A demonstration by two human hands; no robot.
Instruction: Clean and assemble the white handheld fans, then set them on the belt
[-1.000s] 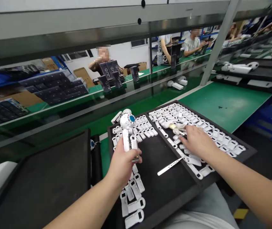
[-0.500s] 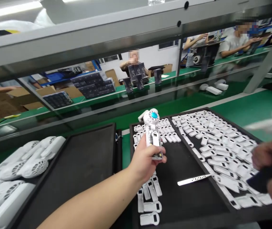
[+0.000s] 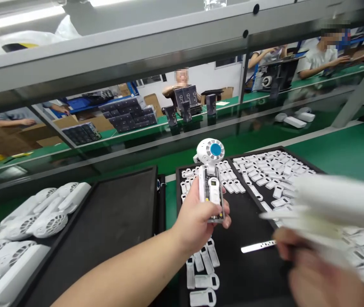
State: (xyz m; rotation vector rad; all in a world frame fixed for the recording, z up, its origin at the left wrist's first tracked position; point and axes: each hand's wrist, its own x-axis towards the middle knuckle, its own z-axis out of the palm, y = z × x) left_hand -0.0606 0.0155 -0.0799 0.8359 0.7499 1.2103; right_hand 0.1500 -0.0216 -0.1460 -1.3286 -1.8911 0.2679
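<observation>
My left hand [image 3: 197,213] is wrapped round a white handheld fan [image 3: 212,179], upright, its round head with a blue centre at the top and its handle front showing circuitry and a small display piece. My right hand [image 3: 313,264], blurred, is closed round a large white tool [image 3: 338,204] whose thin nozzle points left toward the fan without touching it. Below lies a black tray [image 3: 236,273] with rows of small white covers [image 3: 207,281] and a white perforated strip [image 3: 257,247].
Another tray at right holds many white covers [image 3: 274,168]. To the left are a black tray [image 3: 105,217] and stacked white fan bodies [image 3: 47,221]. A grey metal beam [image 3: 121,51] crosses above; beyond it, people work at a green bench with dark boxes [image 3: 131,113].
My right hand has moved left over the trays, bringing the white tool toward the fan. The fan is slightly closer and its head appears larger and turned more to the front.
</observation>
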